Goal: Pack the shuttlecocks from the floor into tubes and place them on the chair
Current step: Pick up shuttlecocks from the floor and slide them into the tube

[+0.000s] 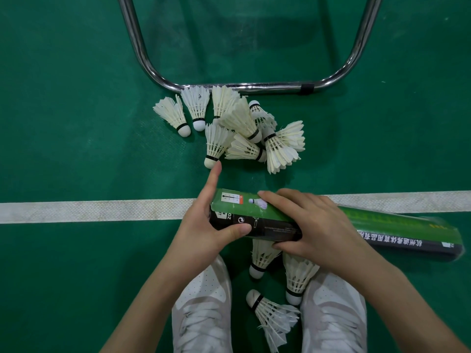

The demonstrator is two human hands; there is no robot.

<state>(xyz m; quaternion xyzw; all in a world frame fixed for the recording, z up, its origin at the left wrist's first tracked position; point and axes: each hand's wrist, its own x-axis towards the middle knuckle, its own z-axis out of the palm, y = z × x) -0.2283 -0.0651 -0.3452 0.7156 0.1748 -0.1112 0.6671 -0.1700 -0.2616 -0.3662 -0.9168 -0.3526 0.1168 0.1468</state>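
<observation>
Left hand (204,225) curled round the near end of the green-and-black tube (267,222): thumb pressed along the black side, forefinger stretched straight out toward the cork of the nearest shuttlecock (215,146), just short of touching it. Right hand (313,230) laid over the tube beside the left, fingers wrapped across the top and thumb tucked beneath, the grip closed firmly on the cardboard. Tube held level above the floor (76,123), far end blurred and slanting away to the right over the white court line (89,210). Beyond the line, a heap of feather shuttlecocks (242,128) piled on the green floor, some touching the chrome chair frame (242,86). Nearer, three loose shuttlecocks (298,278) lay on the floor between a pair of white shoes (204,309), one of them partly hidden beneath the tube and the right hand.
</observation>
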